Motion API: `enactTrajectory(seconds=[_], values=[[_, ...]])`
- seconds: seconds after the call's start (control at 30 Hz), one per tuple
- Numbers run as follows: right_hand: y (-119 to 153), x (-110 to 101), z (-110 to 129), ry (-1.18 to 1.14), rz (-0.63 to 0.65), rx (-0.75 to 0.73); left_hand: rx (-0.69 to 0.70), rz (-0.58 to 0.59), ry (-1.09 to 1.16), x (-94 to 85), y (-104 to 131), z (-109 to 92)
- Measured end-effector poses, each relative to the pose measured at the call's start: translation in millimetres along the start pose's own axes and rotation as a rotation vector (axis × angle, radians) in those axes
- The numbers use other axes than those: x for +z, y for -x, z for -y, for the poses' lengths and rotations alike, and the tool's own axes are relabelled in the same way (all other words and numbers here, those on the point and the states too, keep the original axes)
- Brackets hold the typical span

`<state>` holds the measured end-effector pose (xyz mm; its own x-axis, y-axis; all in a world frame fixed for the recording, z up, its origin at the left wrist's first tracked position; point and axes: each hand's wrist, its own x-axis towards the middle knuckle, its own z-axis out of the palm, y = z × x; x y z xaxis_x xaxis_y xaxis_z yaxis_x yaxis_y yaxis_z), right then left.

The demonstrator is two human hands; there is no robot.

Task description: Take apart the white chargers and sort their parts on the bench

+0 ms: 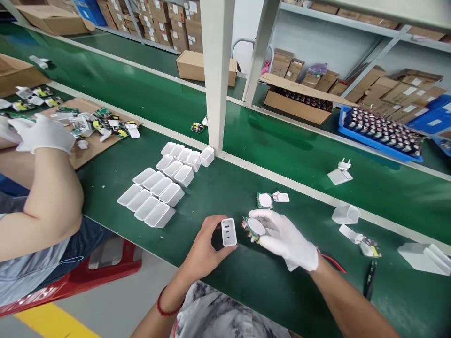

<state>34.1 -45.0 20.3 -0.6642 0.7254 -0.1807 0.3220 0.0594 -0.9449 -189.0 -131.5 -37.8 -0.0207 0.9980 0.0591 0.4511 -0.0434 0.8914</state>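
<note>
My bare left hand (pixel 207 244) grips a white plastic charger housing (pixel 229 232) between thumb and fingers, its slotted inside facing up at me. To its right, my white-gloved right hand (pixel 282 237) holds a circuit board (pixel 255 227) with a round white pad on it, a small gap away from the housing. Just beyond lies another circuit board (pixel 264 201) with a small white cap (pixel 281 197) joined to it. Several white housings (pixel 155 211) stand in rows on the green table left of my hands.
Red-handled pliers (pixel 333 261) and a black tool (pixel 369 280) lie to the right, near loose white parts (pixel 346 214). A co-worker's gloved hand (pixel 42 134) is at a pile of boards on cardboard (pixel 81 157). A white post (pixel 216 75) rises ahead; a blue tray (pixel 380 134) sits beyond the belt.
</note>
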Motion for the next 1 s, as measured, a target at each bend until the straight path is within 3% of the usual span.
enactTrajectory(seconds=[0.1, 0.23, 0.43, 1.0], values=[[9.0, 3.9, 2.4, 0.277, -0.148, -0.125, 0.07, -0.04, 0.1, 4.0, -3.0, -11.4], [15.1, 3.3, 9.1, 0.584, -0.349, -0.47, 0.154, -0.021, 0.182, 7.0, -3.8, -20.0], [12.7, -3.8, 15.2, 0.835, -0.353, -0.61, 0.23, -0.011, 0.088, 13.0, -7.7, -29.0], [27.0, -20.6, 28.9, 1.01, -0.464, -0.5, 0.264, 0.0, 0.049, 34.8, -29.5, -36.7]])
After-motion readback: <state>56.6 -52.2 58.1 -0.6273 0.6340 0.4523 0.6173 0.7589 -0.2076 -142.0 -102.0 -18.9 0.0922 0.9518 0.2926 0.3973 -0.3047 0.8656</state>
